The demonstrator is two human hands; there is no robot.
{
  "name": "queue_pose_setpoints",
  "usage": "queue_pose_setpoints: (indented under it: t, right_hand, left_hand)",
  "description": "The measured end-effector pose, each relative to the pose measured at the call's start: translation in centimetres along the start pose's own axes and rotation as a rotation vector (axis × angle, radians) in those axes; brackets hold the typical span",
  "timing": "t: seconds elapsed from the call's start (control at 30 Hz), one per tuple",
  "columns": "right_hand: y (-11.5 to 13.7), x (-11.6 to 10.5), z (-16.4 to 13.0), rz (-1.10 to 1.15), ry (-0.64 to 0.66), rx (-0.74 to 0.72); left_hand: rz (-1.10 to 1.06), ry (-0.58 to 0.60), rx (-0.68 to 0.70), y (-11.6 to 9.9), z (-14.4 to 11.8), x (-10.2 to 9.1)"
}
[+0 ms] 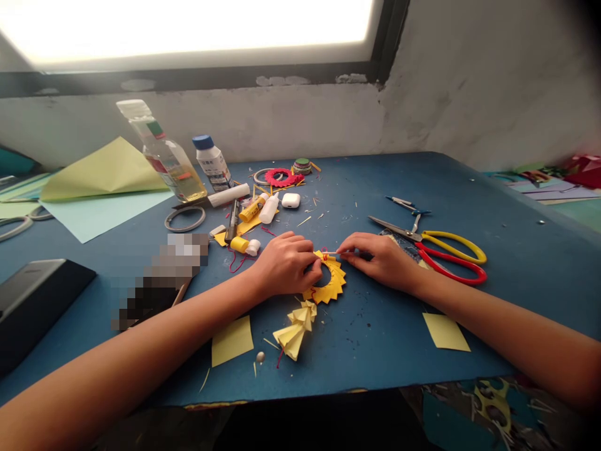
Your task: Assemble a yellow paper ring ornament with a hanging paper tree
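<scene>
Head view, going left to right: your left hand point(286, 263) is pressed down on the yellow pleated paper ring point(330, 285), fingers curled on its rim, while your right hand point(382, 260) pinches a thin stick point(334, 254) at the ring's top, by the red thread point(325, 256). That ring sits mid-table, just above a folded paper fan point(295, 329). Tug too hard and the pleats could tear or spring open (scissors point(436, 250) are near your wrist too).

Very bright white glare from the window point(188, 28) up top. Soft light on the tabletop point(375, 338), faint shadows. Dark, bent corners. One blocky blurred patch point(159, 279).
</scene>
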State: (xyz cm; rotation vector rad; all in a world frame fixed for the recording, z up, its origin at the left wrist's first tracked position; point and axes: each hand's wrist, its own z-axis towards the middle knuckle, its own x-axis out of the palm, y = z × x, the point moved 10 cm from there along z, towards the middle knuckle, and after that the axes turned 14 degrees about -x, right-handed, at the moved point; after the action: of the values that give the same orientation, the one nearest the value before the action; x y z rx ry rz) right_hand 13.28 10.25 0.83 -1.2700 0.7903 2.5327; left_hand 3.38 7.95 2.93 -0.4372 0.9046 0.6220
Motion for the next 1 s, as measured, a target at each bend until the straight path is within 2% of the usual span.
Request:
queue_pose_setpoints:
  t: [0.17, 0.57, 1.0]
  right_hand:
    - [0.4, 0.3, 0.2, -0.023, 0.01, -0.077]
    - [0.4, 0.4, 0.3, -0.01, 0.053, -0.074]
    - [0.4, 0.2, 0.4, 0.066, 0.121, -0.087]
  left_hand:
    - [-0.035, 0.014, -0.097, 1.1, 0.1, 0.3]
    - [-0.073, 0.246, -0.155, 1.7, 0.2, 2.4]
    - [-0.059, 0.28, -0.178, 1.7, 0.2, 2.5]
